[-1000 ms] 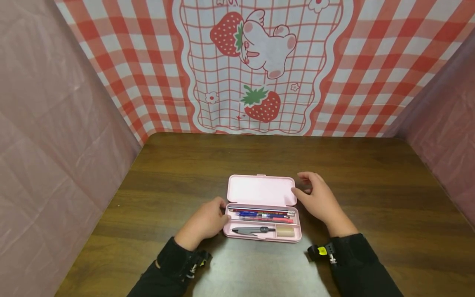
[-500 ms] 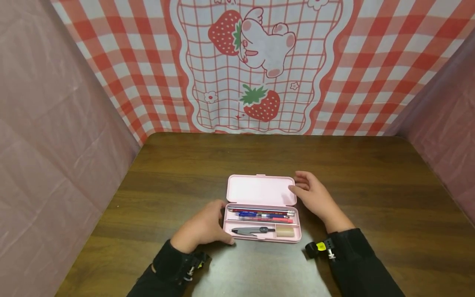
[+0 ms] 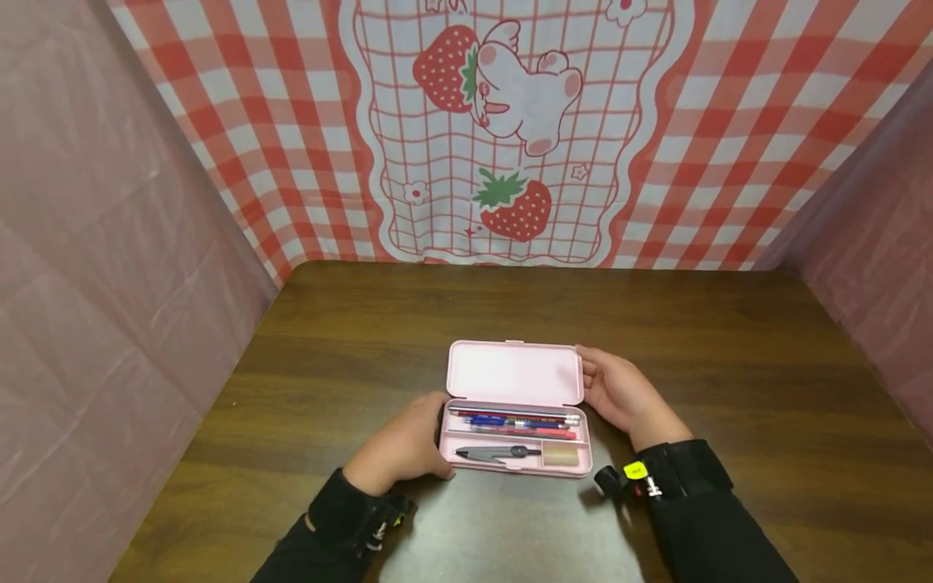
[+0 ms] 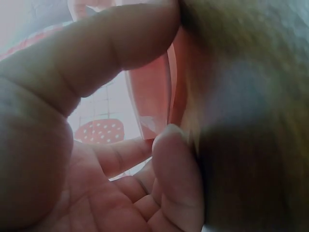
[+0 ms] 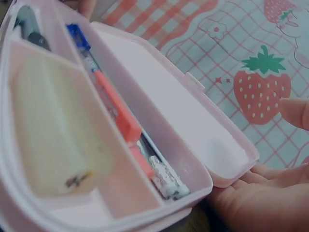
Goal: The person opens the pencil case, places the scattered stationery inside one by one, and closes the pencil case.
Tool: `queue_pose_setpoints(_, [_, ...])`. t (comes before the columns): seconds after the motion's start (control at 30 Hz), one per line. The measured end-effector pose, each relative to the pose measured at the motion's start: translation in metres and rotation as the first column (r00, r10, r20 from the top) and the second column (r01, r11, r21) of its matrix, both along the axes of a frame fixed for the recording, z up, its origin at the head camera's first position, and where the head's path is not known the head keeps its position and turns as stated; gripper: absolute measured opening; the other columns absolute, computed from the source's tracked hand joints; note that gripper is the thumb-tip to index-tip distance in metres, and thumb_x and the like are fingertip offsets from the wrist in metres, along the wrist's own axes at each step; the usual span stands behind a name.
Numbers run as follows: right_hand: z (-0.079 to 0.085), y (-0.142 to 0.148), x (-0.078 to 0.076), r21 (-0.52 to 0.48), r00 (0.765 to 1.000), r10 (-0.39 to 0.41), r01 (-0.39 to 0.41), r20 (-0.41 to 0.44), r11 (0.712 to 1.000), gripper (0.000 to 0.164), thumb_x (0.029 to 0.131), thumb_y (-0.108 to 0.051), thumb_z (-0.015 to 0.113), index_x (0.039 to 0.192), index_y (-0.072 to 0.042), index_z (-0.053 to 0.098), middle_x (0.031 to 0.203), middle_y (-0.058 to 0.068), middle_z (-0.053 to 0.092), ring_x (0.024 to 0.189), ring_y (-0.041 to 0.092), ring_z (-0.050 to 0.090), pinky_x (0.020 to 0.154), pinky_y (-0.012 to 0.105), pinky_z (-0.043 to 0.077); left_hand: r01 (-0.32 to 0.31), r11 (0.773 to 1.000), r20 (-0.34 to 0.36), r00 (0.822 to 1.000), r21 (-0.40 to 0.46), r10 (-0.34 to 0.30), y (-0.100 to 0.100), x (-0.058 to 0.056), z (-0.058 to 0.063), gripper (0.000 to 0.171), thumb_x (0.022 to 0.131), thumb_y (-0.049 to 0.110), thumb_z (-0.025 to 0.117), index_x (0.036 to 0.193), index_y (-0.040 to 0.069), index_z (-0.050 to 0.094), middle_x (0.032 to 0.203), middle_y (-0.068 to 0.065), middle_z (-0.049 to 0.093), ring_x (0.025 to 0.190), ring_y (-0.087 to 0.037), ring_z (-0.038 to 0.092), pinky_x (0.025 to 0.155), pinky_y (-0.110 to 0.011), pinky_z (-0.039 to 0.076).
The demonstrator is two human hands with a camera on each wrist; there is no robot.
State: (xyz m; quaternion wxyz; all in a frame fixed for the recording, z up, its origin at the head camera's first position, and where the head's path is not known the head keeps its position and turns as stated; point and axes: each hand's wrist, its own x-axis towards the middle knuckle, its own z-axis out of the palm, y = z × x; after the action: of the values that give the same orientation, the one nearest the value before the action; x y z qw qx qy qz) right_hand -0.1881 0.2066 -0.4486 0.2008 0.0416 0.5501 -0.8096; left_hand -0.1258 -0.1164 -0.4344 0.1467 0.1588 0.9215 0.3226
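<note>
An opened pink pencil case (image 3: pixel 525 440) lies on the table, its lid (image 3: pixel 514 372) folded back away from me. Pens and pencils (image 3: pixel 513 421) fill the long rear compartment. In front are a grey drawing compass (image 3: pixel 488 453) and a beige eraser (image 3: pixel 560 453), each in its own compartment. My left hand (image 3: pixel 404 441) grips the case's left end, thumb at the front corner and fingers by the back. My right hand (image 3: pixel 619 393) is at the lid's right edge; the right wrist view shows its fingers beneath the lid (image 5: pixel 164 87) and its thumb apart from it.
The brown wooden table (image 3: pixel 350 324) extends around the case. A red checked cloth with strawberries (image 3: pixel 517 210) hangs behind it, and pink cloth (image 3: pixel 131 243) hangs at both sides. A wrist camera (image 3: pixel 608 482) sits near the case's front right corner.
My left thumb has shifted from the case's left rim to its front corner. My right hand has lowered, its thumb leaving the lid's face and its fingers going under the edge.
</note>
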Motion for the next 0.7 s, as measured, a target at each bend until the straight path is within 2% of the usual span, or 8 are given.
queue_pose_setpoints(0.07, [-0.001,0.001,-0.001,-0.074,0.999,0.018,-0.016,0.034,0.997,0.046,0.112,-0.027,0.043,0.141,0.008,0.036,0.112,0.005,0.066,0.103,0.015,0.063,0.092,0.032,0.053,-0.003,1.0,0.002,1.0,-0.006,0.003,0.0,0.0,-0.001,0.09,0.053,0.011,0.1,0.13,-0.003,0.055,0.115,-0.013,0.061,0.102,-0.027,0.056,0.094,-0.046,0.048])
queue_pose_setpoints(0.13, [-0.002,0.001,0.0,-0.107,0.998,0.022,-0.015,0.057,0.994,0.049,0.112,-0.032,0.042,0.143,0.005,0.033,0.115,0.005,0.064,0.108,0.015,0.062,0.094,0.033,0.051,-0.001,1.0,0.003,1.0,-0.011,0.001,-0.001,0.001,-0.003,0.09,0.054,0.012,0.1,0.131,-0.002,0.054,0.116,-0.013,0.061,0.102,-0.026,0.056,0.094,-0.046,0.048])
queue_pose_setpoints(0.33, [-0.002,-0.003,0.004,-0.102,0.999,-0.024,0.028,0.042,0.994,0.065,0.111,-0.045,0.04,0.155,0.0,0.022,0.132,0.002,0.053,0.122,0.013,0.051,0.103,0.031,0.044,0.003,1.0,-0.002,1.0,-0.014,-0.003,0.0,-0.001,-0.004,0.09,0.057,0.014,0.099,0.134,0.0,0.054,0.12,-0.013,0.061,0.105,-0.026,0.056,0.095,-0.046,0.047])
queue_pose_setpoints(0.47, [0.001,-0.01,0.006,-0.091,0.998,-0.059,0.059,0.008,0.994,0.068,0.112,-0.042,0.036,0.162,-0.004,0.011,0.158,0.006,0.029,0.138,0.013,0.033,0.117,0.033,0.028,-0.002,1.0,-0.008,1.0,-0.028,0.002,0.0,-0.001,-0.004,0.09,0.057,0.015,0.099,0.134,0.001,0.054,0.119,-0.013,0.062,0.106,-0.026,0.057,0.095,-0.046,0.048])
queue_pose_setpoints(0.57, [0.004,-0.013,0.008,-0.077,0.996,-0.086,0.085,-0.011,0.993,0.068,0.113,-0.038,0.033,0.164,-0.005,0.002,0.167,0.005,0.012,0.143,0.011,0.023,0.122,0.034,0.018,0.0,0.999,-0.015,1.0,-0.032,0.0,0.0,-0.001,-0.004,0.089,0.057,0.015,0.099,0.133,0.001,0.055,0.118,-0.012,0.062,0.105,-0.026,0.057,0.095,-0.046,0.048])
queue_pose_setpoints(0.63, [0.007,-0.015,0.01,-0.061,0.995,-0.099,0.098,-0.022,0.993,0.067,0.113,-0.036,0.034,0.163,-0.003,0.004,0.165,0.006,0.014,0.141,0.011,0.025,0.121,0.033,0.02,0.001,1.0,-0.018,1.0,-0.028,-0.001,0.0,-0.001,-0.003,0.089,0.057,0.015,0.099,0.133,0.001,0.055,0.118,-0.013,0.062,0.106,-0.026,0.057,0.096,-0.046,0.048])
queue_pose_setpoints(0.7, [0.008,-0.016,0.012,-0.037,0.993,-0.109,0.107,-0.046,0.994,0.057,0.113,-0.033,0.036,0.157,-0.001,0.019,0.154,0.007,0.031,0.133,0.01,0.036,0.115,0.03,0.03,0.001,1.0,-0.016,1.0,-0.025,-0.001,-0.001,-0.001,-0.002,0.09,0.057,0.015,0.099,0.133,0.0,0.054,0.12,-0.013,0.062,0.107,-0.027,0.057,0.097,-0.047,0.047])
